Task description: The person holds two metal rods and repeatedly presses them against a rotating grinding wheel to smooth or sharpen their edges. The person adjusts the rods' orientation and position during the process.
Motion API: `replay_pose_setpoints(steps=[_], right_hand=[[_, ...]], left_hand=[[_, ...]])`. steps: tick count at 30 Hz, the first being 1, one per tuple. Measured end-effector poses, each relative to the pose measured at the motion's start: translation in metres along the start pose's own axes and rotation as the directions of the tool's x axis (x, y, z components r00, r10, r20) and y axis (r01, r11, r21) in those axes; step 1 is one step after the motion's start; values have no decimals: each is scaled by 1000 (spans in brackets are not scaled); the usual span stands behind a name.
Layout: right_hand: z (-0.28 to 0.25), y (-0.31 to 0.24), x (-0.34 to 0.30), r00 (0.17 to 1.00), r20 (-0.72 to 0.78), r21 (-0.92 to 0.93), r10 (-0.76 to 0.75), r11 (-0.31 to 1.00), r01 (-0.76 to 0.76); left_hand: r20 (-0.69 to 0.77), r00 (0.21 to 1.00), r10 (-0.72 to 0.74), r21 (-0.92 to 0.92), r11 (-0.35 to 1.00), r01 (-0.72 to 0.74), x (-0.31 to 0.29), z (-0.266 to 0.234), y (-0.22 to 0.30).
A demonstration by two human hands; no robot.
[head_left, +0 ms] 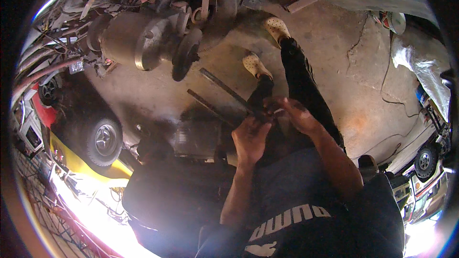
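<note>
My left hand [249,139] is closed in front of my lap, with its fingertips around a small dark piece that blends into the shadow. Close beside it, my right hand [299,115] has its fingers bent toward the same spot. What lies between the right fingertips is too dark and small to make out. Two long, narrow dark bars reach out past my left hand toward the upper left: an upper bar [224,87] and a lower bar [208,104]. Whether either bar is in my grip cannot be told.
A large cylindrical machine part [125,40] and a tyre [224,0] stand at the upper left. Further left are a wheel [104,141] and a yellow panel [71,162]. A cable [384,86] runs over the concrete floor [330,33]. Clear plastic sheeting [423,64] lies at the right.
</note>
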State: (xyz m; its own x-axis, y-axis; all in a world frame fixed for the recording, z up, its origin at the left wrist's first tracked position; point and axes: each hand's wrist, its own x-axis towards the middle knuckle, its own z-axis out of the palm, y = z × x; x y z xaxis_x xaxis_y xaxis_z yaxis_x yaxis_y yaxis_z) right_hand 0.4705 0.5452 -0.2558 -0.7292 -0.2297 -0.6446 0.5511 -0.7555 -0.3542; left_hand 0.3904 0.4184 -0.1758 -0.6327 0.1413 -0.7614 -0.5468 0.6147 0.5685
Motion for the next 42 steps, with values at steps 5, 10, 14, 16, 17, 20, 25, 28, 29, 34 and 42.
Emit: replay_pose_setpoints(steps=[5, 10, 14, 16, 17, 20, 25, 28, 29, 34, 42], right_hand=[[5, -25, -16, 996, 69, -289, -65, 954, 82], [48, -62, -31, 988, 151, -478, -20, 874, 90], [78, -117, -36, 942, 303, -652, 147, 752, 92], [94, -134, -38, 911, 353, -705, 214, 701, 109], [100, -140, -41, 901, 341, -743, 269, 664, 84], [119, -150, -50, 839, 443, -452, 315, 887, -95], [146, -147, -36, 901, 117, -154, 418, 904, -400], [157, -129, -19, 931, -34, -323, 365, 877, -355], [160, -123, -10, 924, -95, -382, 370, 844, -377], [167, -88, 24, 946, -119, -545, 300, 777, -315], [179, -64, 63, 924, -44, -450, 379, 819, -357]], left_hand=[[87, 996, -10, 288, 958, -15, -13, -4, 10], [102, 978, 180, 376, 904, -205, -68, -27, 64], [58, 967, 248, 135, 958, -253, -121, -56, 115], [63, 947, 315, -134, 943, -305, -139, -75, 125], [58, 929, 365, -289, 897, -335, -147, -81, 124], [-41, 893, 449, -678, 644, -355, -157, -71, 106], [-399, 841, 364, -638, 549, -540, -126, -30, 42], [-487, 865, 118, -771, 408, -489, -96, -2, 9], [-469, 880, 77, -836, 283, -470, -84, 4, 1], [-410, 890, -199, -909, 168, -382, -32, 5, -24], [-508, 812, -288, -843, 360, -400, 23, -17, -40]])
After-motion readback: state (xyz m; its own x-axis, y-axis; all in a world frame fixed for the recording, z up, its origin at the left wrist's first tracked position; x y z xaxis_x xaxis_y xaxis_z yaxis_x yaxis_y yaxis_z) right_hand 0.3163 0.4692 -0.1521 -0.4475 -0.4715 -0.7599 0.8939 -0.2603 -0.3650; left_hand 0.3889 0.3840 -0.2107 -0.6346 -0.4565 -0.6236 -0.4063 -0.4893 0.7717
